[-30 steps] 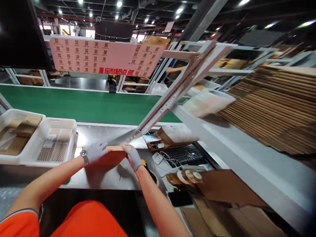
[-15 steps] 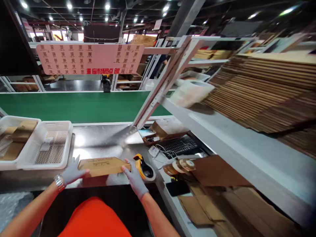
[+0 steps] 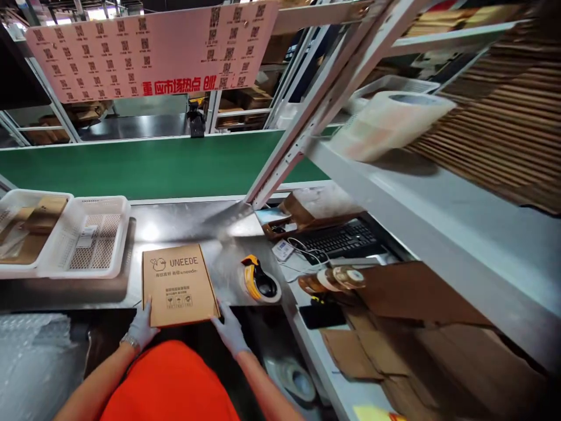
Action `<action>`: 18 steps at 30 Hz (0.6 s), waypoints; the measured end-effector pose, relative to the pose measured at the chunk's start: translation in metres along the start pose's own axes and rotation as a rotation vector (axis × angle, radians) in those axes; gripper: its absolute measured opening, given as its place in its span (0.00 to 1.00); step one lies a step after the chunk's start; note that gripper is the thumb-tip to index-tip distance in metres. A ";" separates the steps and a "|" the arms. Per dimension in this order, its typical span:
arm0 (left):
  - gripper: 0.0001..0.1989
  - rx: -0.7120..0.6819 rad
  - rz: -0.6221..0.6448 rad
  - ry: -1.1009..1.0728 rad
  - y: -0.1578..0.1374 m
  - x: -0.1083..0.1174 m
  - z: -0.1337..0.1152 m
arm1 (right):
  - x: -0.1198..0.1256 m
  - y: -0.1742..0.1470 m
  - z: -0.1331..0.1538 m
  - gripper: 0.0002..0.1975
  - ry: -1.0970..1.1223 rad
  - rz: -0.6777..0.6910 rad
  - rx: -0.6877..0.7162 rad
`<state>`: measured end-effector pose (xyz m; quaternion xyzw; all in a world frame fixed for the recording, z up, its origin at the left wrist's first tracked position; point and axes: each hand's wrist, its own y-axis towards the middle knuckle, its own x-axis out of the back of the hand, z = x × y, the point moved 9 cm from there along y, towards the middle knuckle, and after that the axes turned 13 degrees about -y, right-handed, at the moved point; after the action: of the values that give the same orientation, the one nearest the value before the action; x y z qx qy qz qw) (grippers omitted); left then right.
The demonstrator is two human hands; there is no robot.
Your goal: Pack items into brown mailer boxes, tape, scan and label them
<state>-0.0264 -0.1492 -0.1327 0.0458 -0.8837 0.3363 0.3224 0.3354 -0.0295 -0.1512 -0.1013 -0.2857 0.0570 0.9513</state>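
My left hand (image 3: 141,328) and right hand (image 3: 229,328), both gloved, pinch the near corners of the flat UNEEDE carton (image 3: 179,285), which lies on the steel tabletop (image 3: 184,225) and overhangs its near edge. Pulled further, it could tip off; the tape dispenser (image 3: 259,282) sits just beside.

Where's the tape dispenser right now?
The tape dispenser sits on the steel table, just right of the cardboard box that both gloved hands hold, and left of the keyboard.
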 end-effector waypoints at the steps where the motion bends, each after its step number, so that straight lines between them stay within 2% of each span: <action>1: 0.64 0.023 0.001 0.047 -0.001 -0.002 0.000 | 0.017 0.011 0.000 0.41 -0.042 -0.088 0.016; 4: 0.64 0.015 -0.064 0.282 -0.008 0.002 -0.007 | 0.080 0.045 -0.001 0.48 -0.275 -0.383 -0.046; 5: 0.65 -0.023 -0.097 0.370 -0.011 0.004 -0.013 | 0.097 0.056 0.000 0.50 -0.390 -0.426 -0.102; 8: 0.65 -0.188 -0.111 0.507 -0.011 0.000 -0.033 | 0.116 0.089 0.004 0.53 -0.686 -0.294 -0.206; 10: 0.62 -0.310 -0.032 0.513 -0.006 -0.014 -0.046 | 0.116 0.103 0.009 0.50 -0.814 -0.177 -0.229; 12: 0.61 -0.437 0.078 0.517 0.003 -0.034 -0.058 | 0.115 0.110 0.017 0.45 -0.893 -0.115 -0.241; 15: 0.58 -0.570 0.183 0.546 0.016 -0.063 -0.068 | 0.119 0.111 0.025 0.39 -0.935 -0.051 -0.232; 18: 0.50 -0.599 0.131 0.566 0.028 -0.079 -0.071 | 0.134 0.091 0.019 0.37 -0.784 -0.046 -0.221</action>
<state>0.0655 -0.0941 -0.1563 -0.2006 -0.8199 0.0834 0.5297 0.4314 0.0840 -0.0844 -0.1671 -0.6332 0.0391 0.7547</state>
